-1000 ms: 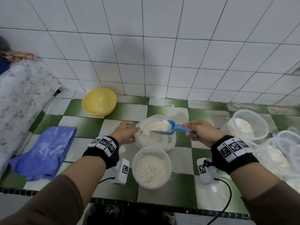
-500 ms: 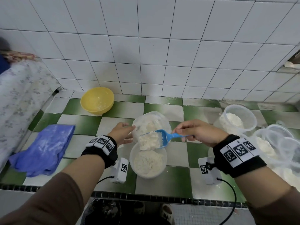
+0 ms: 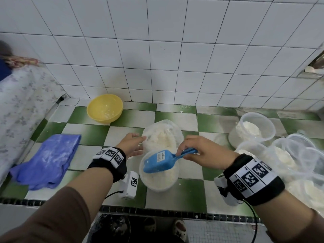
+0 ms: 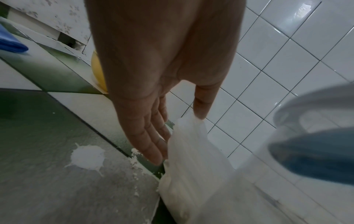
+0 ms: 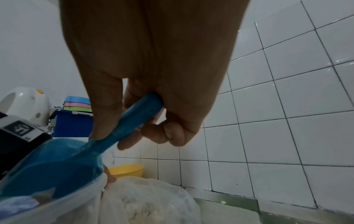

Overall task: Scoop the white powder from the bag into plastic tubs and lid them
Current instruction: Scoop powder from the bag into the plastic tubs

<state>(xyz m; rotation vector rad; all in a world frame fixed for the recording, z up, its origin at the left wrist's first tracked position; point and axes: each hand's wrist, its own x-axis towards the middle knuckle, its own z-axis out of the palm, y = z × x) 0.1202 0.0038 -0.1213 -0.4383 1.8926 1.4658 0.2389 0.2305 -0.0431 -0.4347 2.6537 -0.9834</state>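
my right hand (image 3: pixel 203 153) had thumb and fingers curled tight round the handle of the blue scoop (image 3: pixel 160 161); grip narrow, nothing else held. the scoop was turned bowl-down over the tub (image 3: pixel 158 179), its labelled underside facing up, which i judged to be the dumping position: powder drops straight into the tub rather than onto the counter (image 3: pixel 122 135).

my left hand (image 3: pixel 132 143) had its fingers (image 4: pixel 153 145) straight and close together, laid against the side of the plastic bag (image 3: pixel 162 135), thumb touching its upper fold. no pinch was visible. i judged this kept the bag upright and its mouth open for the scoop.

the bag of white powder stood just behind the tub, touching or nearly touching it; i could not tell which. the tub looked well filled and had no lid. a second filled tub (image 3: pixel 252 130) stood to the right, also unlidded. spilled powder (image 4: pixel 88 156) lay near the left hand.
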